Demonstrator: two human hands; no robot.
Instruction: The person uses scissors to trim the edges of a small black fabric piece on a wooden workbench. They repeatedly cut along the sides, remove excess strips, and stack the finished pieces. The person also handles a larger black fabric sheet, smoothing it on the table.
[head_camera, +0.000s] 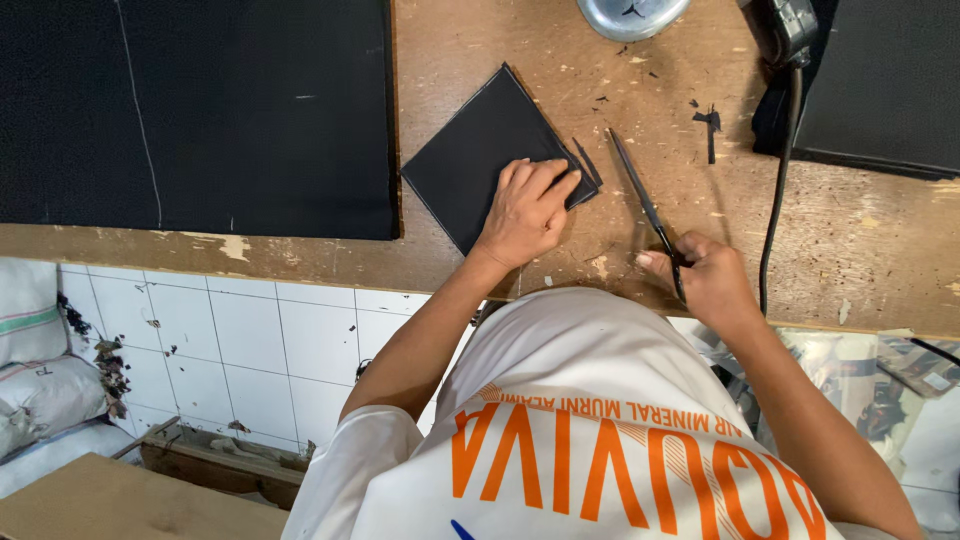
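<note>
1. A flat, square piece of black fabric is pressed onto the scuffed wooden worktop by the left hand, whose grip lies flat with fingers spread over the near right corner of the piece.
2. A pair of long, dark metal scissors is held just right of the black fabric piece by the right hand, the grip being closed round the handles; the blades lie together on the worktop.
3. A large black sheet is spread to the left of the fabric piece.
4. A black cable runs down well to the right of it.
</note>
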